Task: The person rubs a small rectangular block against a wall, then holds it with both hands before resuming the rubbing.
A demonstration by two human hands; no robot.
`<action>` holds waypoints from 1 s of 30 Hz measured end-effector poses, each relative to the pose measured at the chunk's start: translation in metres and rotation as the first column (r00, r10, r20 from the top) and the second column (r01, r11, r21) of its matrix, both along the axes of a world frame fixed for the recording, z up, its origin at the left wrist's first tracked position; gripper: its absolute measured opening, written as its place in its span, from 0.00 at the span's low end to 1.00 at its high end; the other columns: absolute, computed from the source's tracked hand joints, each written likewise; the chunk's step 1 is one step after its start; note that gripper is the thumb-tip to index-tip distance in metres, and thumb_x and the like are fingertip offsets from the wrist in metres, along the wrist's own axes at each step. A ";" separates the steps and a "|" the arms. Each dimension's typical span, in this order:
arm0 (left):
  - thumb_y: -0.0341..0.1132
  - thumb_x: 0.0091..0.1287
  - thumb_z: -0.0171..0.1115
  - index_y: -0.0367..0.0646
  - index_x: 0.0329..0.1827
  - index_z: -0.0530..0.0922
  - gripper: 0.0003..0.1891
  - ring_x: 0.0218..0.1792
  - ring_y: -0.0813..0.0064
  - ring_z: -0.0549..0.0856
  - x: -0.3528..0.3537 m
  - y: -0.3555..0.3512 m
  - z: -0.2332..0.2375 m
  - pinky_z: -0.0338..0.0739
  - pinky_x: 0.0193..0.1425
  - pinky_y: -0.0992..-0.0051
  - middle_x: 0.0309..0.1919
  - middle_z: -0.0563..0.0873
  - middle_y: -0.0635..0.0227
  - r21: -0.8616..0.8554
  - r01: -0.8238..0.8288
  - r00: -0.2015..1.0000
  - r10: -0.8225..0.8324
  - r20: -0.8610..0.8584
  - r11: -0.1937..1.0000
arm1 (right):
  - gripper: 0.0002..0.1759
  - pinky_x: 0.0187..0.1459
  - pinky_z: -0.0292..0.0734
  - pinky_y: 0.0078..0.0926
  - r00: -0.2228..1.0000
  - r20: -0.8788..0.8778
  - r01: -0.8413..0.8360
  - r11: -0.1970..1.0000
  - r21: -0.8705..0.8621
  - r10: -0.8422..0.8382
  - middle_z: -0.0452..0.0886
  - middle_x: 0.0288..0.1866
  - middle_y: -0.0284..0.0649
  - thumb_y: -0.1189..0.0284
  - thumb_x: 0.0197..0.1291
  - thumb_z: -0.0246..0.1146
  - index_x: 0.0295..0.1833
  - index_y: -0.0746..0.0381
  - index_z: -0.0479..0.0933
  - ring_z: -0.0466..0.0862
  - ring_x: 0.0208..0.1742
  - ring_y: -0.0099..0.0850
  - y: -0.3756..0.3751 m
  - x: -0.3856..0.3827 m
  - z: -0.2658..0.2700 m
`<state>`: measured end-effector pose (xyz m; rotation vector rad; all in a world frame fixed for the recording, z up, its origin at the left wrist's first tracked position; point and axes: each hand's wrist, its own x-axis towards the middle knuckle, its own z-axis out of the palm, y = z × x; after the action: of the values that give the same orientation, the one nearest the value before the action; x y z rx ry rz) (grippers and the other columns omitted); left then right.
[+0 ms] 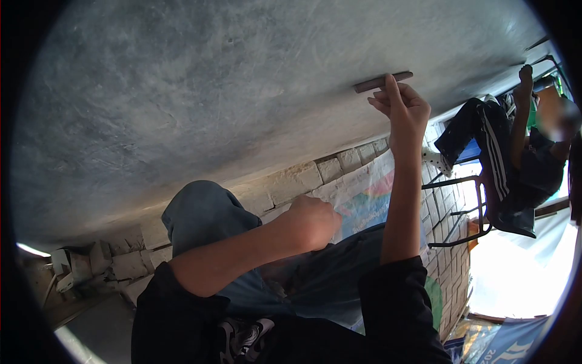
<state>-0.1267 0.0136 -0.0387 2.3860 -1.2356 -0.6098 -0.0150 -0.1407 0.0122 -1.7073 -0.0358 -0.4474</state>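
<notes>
My right hand is raised at the grey, smudged surface, pinching a thin, flat brown strip between thumb and fingers. The strip lies along or close against that surface, its ends sticking out on both sides of the thumb. Lower down, my left hand is closed in a fist over my lap, near my jeans-covered knee. The back of the fist faces me and hides its fingers; I cannot tell whether anything is in it.
Pale bricks run along the edge of the grey surface. A colourful printed sheet lies beyond my hands. To the right, another person sits on a black-framed chair. Loose blocks stand at lower left.
</notes>
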 end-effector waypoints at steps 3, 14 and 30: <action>0.31 0.48 0.58 0.36 0.28 0.81 0.08 0.32 0.58 0.85 0.001 -0.001 0.001 0.78 0.38 0.65 0.25 0.83 0.54 0.022 -0.003 1.000 0.003 -0.007 1.000 | 0.14 0.29 0.81 0.18 0.999 0.047 0.021 0.999 0.027 -0.023 0.80 0.24 0.44 0.71 0.61 0.61 0.33 0.75 0.77 0.82 0.23 0.27 0.001 0.002 -0.011; 0.32 0.50 0.60 0.39 0.26 0.81 0.06 0.32 0.62 0.85 -0.008 -0.002 0.011 0.78 0.40 0.66 0.24 0.84 0.57 0.083 -0.028 0.998 0.023 0.054 0.996 | 0.15 0.25 0.73 0.17 0.991 0.104 0.067 0.980 0.188 -0.088 0.77 0.18 0.37 0.67 0.64 0.58 0.30 0.69 0.77 0.77 0.20 0.20 0.011 0.007 -0.035; 0.35 0.56 0.58 0.40 0.29 0.80 0.08 0.33 0.63 0.85 -0.017 -0.004 0.008 0.74 0.41 0.67 0.24 0.83 0.60 0.122 -0.061 0.985 0.040 0.171 0.991 | 0.18 0.20 0.71 0.18 0.991 0.092 -0.097 0.995 0.017 0.095 0.78 0.17 0.37 0.67 0.63 0.59 0.26 0.71 0.76 0.76 0.17 0.20 0.031 -0.007 -0.041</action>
<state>-0.1436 0.0095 -0.0307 2.6128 -1.2324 -0.4938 -0.0215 -0.1097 -0.0283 -1.6552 -0.1778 -0.4526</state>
